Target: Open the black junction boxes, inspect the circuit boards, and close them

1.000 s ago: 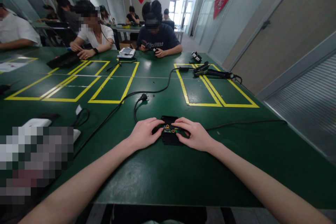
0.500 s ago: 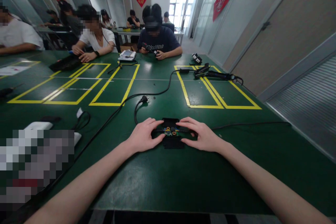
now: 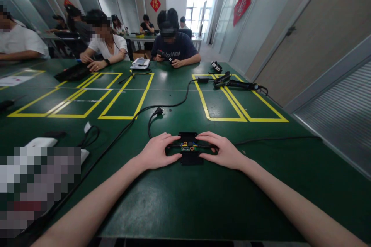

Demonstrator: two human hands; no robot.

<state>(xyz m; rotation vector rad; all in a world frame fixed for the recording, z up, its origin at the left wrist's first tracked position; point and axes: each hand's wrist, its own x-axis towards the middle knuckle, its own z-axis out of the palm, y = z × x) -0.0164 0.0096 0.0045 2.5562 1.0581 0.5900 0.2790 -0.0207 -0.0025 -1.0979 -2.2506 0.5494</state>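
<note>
circuit board: from my head view i count one circuit board (image 3: pixel 188 147), lying in the middle of an opened black case, on the near half of the table, between the two hands. two orange rings stand out on it.
black case: two flat parts, one far part (image 3: pixel 188 136) and one near part (image 3: pixel 191 158), laid open on either side of the board, which leaves the electronics facing up where i can see them.
left hand: the left hand (image 3: pixel 159 151) has thumb and forefinger spread, thumb tip at the near part, forefinger at the far part, probably to steady that side.
right hand: the right hand (image 3: pixel 222 149) mirrors it, spread the same way. i cannot tell how hard either one presses.
cables: two leads leave the board, one per side, passing within the hands. one plug (image 3: pixel 158 111) lies beyond the left hand; one black cable (image 3: pixel 275 139) trails right.
green table: on the table (image 3: pixel 174 200), one long cord (image 3: pixel 124 125) crosses diagonally to one small adapter box (image 3: pixel 203 80), far right. yellow tape (image 3: pixel 227 119) outlines rectangles, likely to mark places.
people: three sit along the far side; one in navy (image 3: pixel 175 48) holds a dark object.
</note>
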